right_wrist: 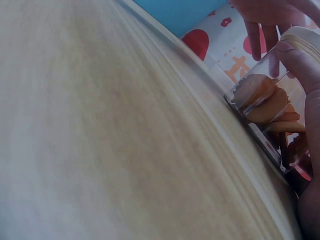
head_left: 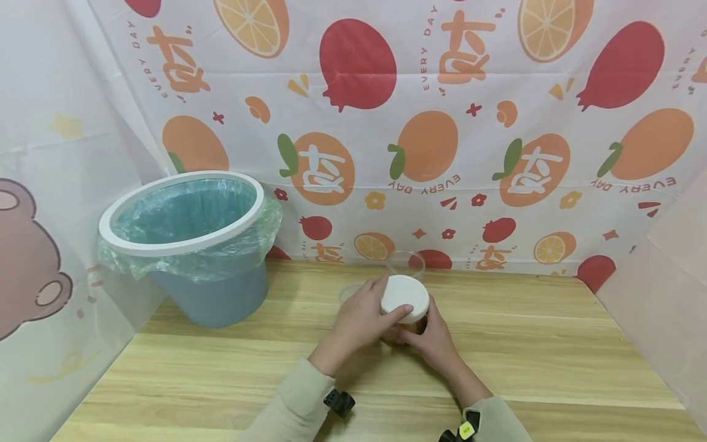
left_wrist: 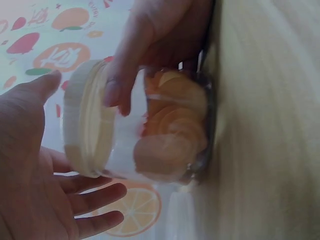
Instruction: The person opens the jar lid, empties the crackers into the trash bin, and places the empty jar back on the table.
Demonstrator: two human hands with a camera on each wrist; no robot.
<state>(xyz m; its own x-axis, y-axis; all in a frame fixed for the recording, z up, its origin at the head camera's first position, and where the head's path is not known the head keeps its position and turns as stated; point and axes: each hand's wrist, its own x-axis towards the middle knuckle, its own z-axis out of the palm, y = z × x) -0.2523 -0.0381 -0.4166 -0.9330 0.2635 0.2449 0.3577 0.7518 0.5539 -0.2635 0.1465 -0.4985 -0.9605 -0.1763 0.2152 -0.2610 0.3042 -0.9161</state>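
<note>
A clear jar with a white lid stands on the table and contains several golden-brown swirled pieces that look like biscuits. My right hand grips the jar's body low down, its thumb lying along the clear wall. Around the lid's left side is my left hand, the thumb crossing the lid's near edge in the head view. In the left wrist view, that hand's fingers are spread and fairly straight beside the lid. Whether the left fingertips touch the lid is unclear.
Behind the hands are a clear round rim and another clear round item, partly hidden by the left hand. A blue bin with a white rim and a plastic liner stands at the left. Patterned cloth hangs behind the wooden table.
</note>
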